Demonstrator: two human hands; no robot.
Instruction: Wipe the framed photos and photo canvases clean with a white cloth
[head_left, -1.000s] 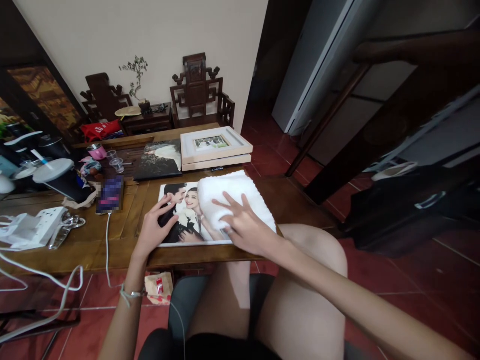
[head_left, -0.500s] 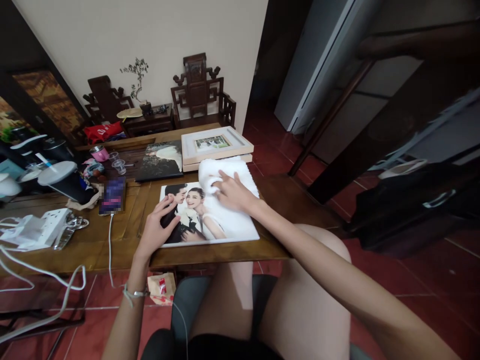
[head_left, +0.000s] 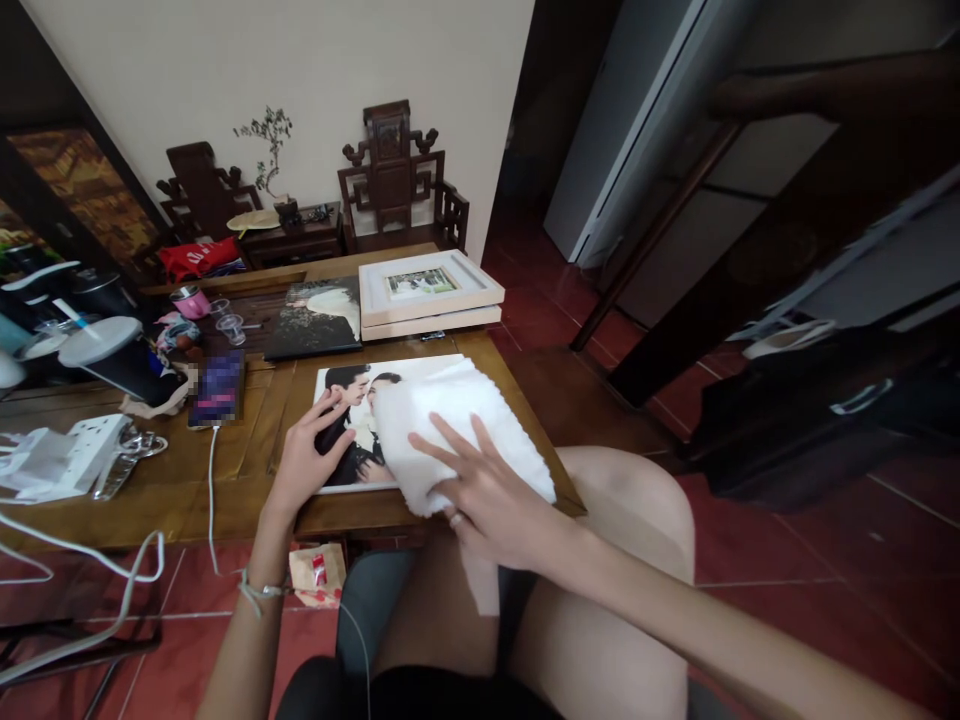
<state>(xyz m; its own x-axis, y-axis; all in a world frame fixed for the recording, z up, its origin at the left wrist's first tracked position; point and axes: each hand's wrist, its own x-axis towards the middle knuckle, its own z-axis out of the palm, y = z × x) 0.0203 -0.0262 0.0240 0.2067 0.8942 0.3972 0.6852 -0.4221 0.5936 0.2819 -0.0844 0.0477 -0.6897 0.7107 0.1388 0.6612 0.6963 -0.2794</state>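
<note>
A white photo panel point(head_left: 357, 474) with a printed picture of a couple lies flat at the table's front edge. My left hand point(head_left: 306, 458) rests on its left side, with fingers apart and nothing held. Over the panel's right part spreads a fluffy white cloth point(head_left: 469, 390), which hides much of the picture and hangs past the panel's front and right edges. My right hand point(head_left: 499, 495) presses down on the cloth near its front edge and has hold of it, fingers spread across the top and the thumb side partly hidden.
Behind the panel are a dark photo panel point(head_left: 315, 315) and stacked white frames point(head_left: 431, 290). To the left lie a phone point(head_left: 217, 388) with a cable, a power strip point(head_left: 94, 450) and a lidded dark cup point(head_left: 120, 360). The wooden table point(head_left: 262, 490) ends close to my legs.
My right hand has drawn the cloth from the panel's back right toward its front edge, covering more of the picture. My left hand has stayed on the panel's left side.
</note>
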